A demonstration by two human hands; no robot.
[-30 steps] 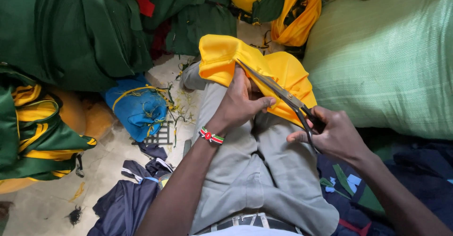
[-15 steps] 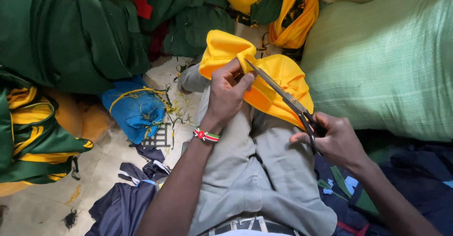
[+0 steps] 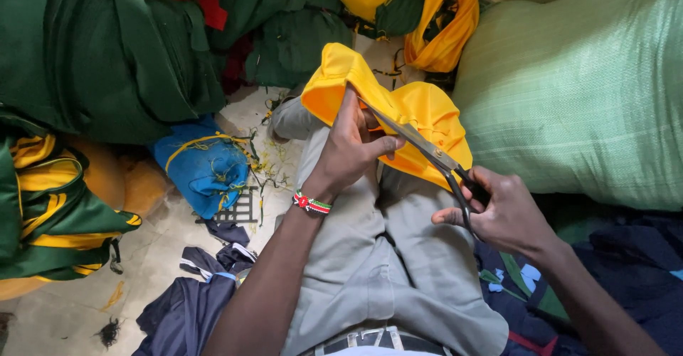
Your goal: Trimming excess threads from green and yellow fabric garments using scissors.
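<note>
Pale floor strewn with thread scraps, crowded by green bundles, a blue bundle, a green-and-yellow pile, a woven sack to the right, navy cloth below. Grey-trousered lap in the middle. Yellow cloth draped over the knees. Left hand, beaded band at the wrist, fingers pinching the cloth's raised fold. Right hand, fingers curled through the handles of scissors, blades lying across the cloth, nearly closed, tips beside the left thumb.
</note>
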